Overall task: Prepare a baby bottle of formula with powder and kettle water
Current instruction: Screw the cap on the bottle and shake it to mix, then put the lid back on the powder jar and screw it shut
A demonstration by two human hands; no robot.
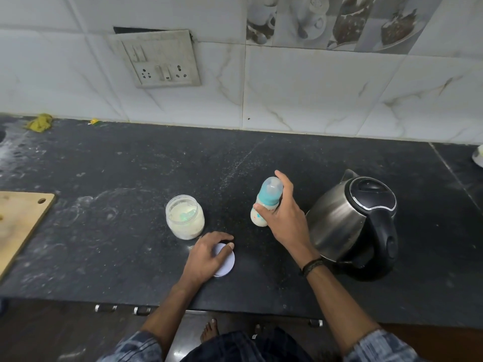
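My right hand (pixel 283 215) grips a baby bottle (pixel 266 202) with a teal collar and clear cap; the bottle holds milky liquid and stands on the dark counter (pixel 130 178), leaning a little. My left hand (pixel 209 253) rests on a white round lid (pixel 226 262) lying flat on the counter, fingers curled over its far edge. An open clear jar (pixel 185 216) of pale formula powder, with a green scoop inside, stands just beyond the lid. A steel kettle (pixel 352 220) with a black lid and handle sits right of the bottle.
A wooden cutting board (pixel 18 223) lies at the counter's left edge. A switch and socket panel (pixel 159 61) hangs on the tiled wall. A yellow cloth (pixel 39 122) lies at the back left. The counter's front edge (pixel 235 309) runs above drawer handles.
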